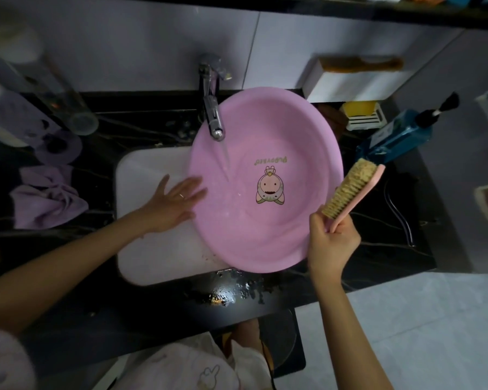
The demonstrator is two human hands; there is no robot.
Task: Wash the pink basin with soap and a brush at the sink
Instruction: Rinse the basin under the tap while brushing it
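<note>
The pink basin (288, 229) lies tilted over the right side of the white sink (152, 249), with a cartoon figure printed inside it. Water runs from the chrome faucet (214, 116) into the basin. My left hand (175, 204) rests flat against the basin's left rim, fingers spread, gripping nothing. My right hand (331, 243) is closed around the pink handle of a scrub brush (350, 190), which is held just above the basin's right rim, its tan bristles facing the basin.
A blue pump soap bottle (397, 136) and a yellow soap on a white rack (362, 114) stand on the dark counter at the right. Purple cloths (45, 201) lie at the left. A white wall holder (352, 80) carries another brush.
</note>
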